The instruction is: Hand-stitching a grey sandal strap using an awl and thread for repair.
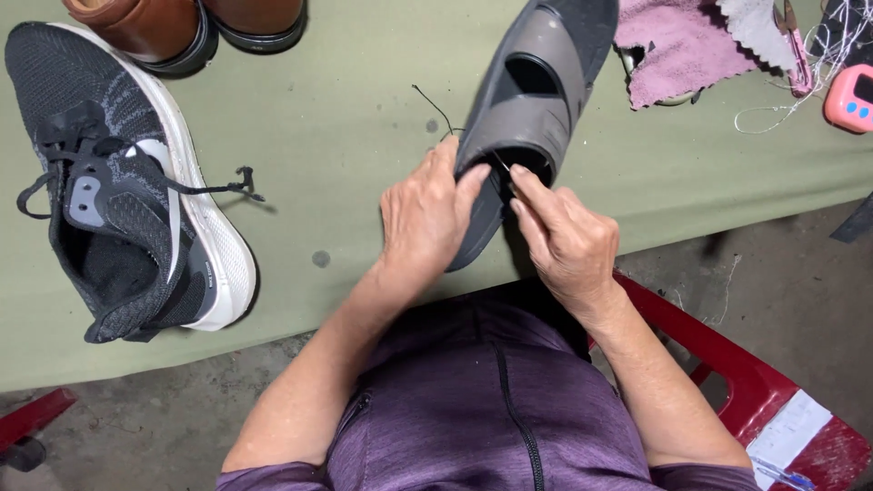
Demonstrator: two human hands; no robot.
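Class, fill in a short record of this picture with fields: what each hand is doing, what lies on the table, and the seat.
Left hand: left hand grips the grey sandal at its heel end
Right hand: right hand pinches a needle at the sandal
Thread: dark thread trails beside the sandal
Table: green table with black sneaker, brown shoes, pink cloth
Seat: red chair

The grey sandal (532, 118) lies slanted on the desk (346, 118), its toe toward one o'clock and its heel toward seven, at my fingers. It has two broad straps across the top with open slots between them. A thin black thread (435, 105) curls up from the near strap toward eleven o'clock, at the sandal's left edge.
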